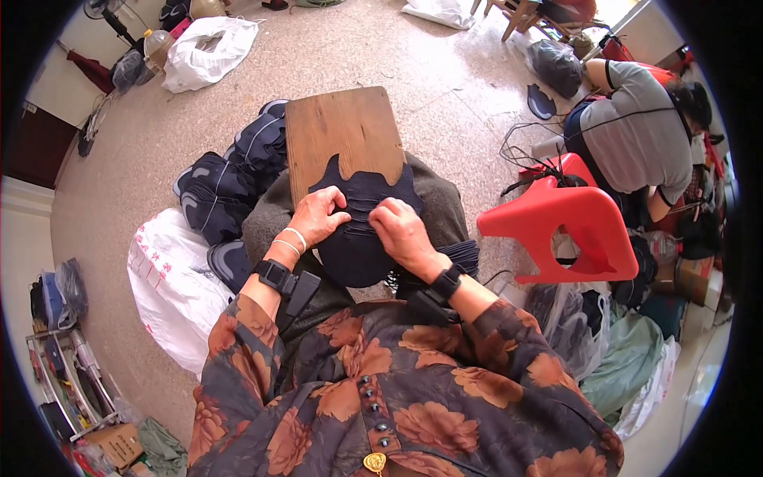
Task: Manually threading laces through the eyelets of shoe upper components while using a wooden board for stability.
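A dark navy fabric shoe upper (pixel 355 258) lies across my lap and the near end of a wooden board (pixel 342 127). Thin dark laces (pixel 362 213) cross its middle in several rows. My left hand (pixel 319 213) presses on the left side of the upper, fingers curled and thumb bent against the fabric. Opposite it, my right hand (pixel 400 234) is closed in a pinch at the right ends of the laces; its fingertips partly hide what they grip. Beside my right wrist hangs a bundle of dark cords (pixel 462 256).
Tied stacks of dark shoe uppers (pixel 214 191) lie left of my lap, above a white sack (pixel 171 278). A red plastic stool (pixel 556 226) stands at right. Beyond it a person in a grey shirt (pixel 636 127) bends over. Plastic bags (pixel 572 318) sit at lower right.
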Demonstrator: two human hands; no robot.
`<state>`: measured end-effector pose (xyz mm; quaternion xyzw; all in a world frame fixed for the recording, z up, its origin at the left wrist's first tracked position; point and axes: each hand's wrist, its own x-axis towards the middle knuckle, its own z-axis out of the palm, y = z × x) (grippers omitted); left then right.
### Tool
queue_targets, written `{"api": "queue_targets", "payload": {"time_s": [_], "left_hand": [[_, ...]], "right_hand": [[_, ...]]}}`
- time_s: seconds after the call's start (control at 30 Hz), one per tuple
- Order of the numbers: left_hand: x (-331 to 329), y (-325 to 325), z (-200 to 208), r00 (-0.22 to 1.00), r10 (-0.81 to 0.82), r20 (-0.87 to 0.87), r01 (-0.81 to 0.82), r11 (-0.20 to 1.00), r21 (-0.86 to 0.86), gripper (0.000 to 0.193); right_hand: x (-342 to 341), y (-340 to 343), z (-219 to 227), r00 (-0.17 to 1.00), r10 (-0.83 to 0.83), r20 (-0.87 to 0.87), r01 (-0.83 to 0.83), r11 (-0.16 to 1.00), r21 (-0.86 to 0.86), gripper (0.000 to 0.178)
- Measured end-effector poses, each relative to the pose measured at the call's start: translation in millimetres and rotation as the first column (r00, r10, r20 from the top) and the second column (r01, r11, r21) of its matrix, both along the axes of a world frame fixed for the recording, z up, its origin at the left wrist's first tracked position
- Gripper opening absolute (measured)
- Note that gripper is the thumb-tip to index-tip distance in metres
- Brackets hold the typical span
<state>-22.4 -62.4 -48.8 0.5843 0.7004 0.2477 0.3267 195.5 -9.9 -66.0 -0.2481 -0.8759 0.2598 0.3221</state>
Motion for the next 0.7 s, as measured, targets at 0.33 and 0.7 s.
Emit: {"api": "queue_targets", "payload": {"time_s": [0.33, 0.7], "left_hand": [[13.9, -31.4, 3.3, 0.997, -0.048, 0.059, 0.039, 0.988, 0.149, 0.02], [17.9, -38.0, -5.5, 0.995, -0.095, -0.043, 0.103, 0.964, 0.246, 0.018]], "right_hand": [[20.9, -16.1, -6.9, 0.996, -0.011, 0.089, 0.012, 1.0, -0.011, 0.014], [16.1, -20.1, -5.3, 0.974, -0.01, 0.226, -0.027, 0.987, 0.157, 0.008]]}}
